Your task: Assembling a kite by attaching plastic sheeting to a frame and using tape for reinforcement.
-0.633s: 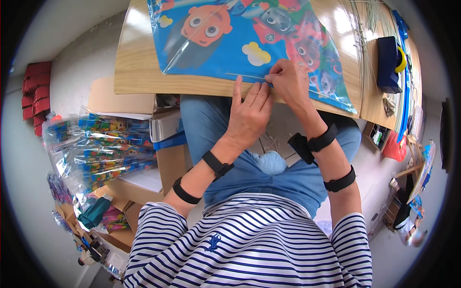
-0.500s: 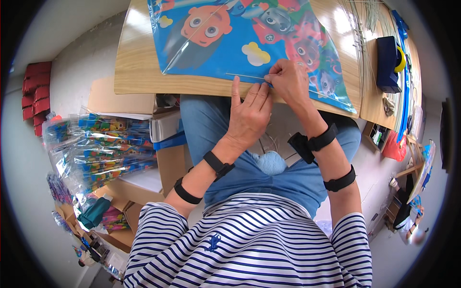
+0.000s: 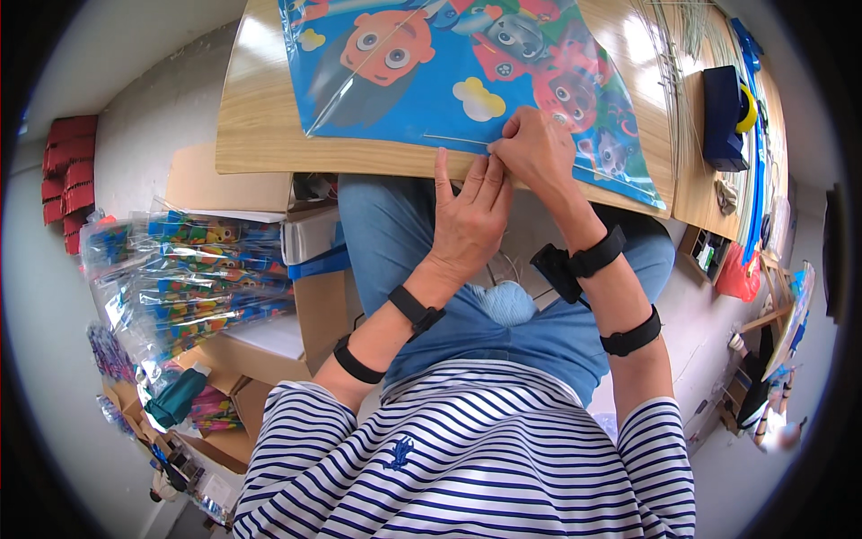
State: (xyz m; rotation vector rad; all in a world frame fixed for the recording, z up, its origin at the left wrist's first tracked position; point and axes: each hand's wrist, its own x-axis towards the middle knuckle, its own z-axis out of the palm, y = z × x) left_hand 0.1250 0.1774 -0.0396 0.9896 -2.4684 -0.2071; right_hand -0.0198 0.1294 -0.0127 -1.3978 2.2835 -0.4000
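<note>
The glossy blue sheet (image 3: pixel 386 121) lay on the far wooden table (image 3: pixel 256 117), its near edge running just inside the table's. Under a clear, shiny, lightly creased surface it showed a big-eyed cartoon face at left, a yellow-and-white cloud in the middle and red and grey characters at right. A thin pale rod (image 3: pixel 453 139) lay along the near edge. There the right hand (image 3: pixel 536 160) had thumb and forefinger pinched together, anything between them hidden; the left hand (image 3: pixel 469 216) stretched its fingers out, slightly spread, its grip impossible to tell.

Navy-striped white shirt (image 3: pixel 485 467), blue jeans (image 3: pixel 382 234), 4 black arm straps (image 3: pixel 600 255).
</note>
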